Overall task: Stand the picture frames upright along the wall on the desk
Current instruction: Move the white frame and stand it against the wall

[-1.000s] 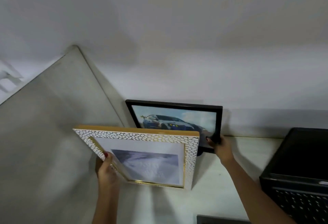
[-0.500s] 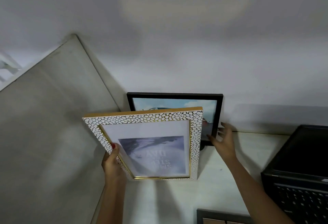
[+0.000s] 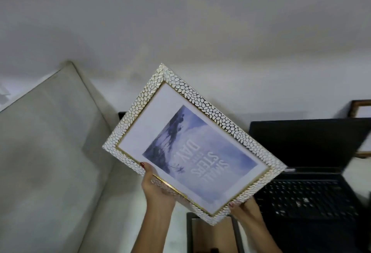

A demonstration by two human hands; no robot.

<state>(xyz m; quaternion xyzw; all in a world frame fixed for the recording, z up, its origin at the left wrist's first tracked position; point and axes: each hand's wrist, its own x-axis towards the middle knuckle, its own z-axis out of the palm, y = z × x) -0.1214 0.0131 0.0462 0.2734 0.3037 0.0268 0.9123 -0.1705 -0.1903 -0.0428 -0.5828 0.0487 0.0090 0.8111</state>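
Tilting in mid-air, white-and-gold pebbled picture frame (image 3: 192, 144), stiff, glazed, likely fragile: left hand (image 3: 158, 189) and right hand (image 3: 244, 209) fingers pinching its lower edge; grip rims, never glass.

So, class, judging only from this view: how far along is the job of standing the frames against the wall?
Done: a brown frame seems to stand by the wall behind the laptop; a black corner peeks from behind the held frame. In hand: the white pebbled frame, tilted in the air, gripped by the left hand and right hand. Left: standing it, plus a grey frame lying flat on the desk.
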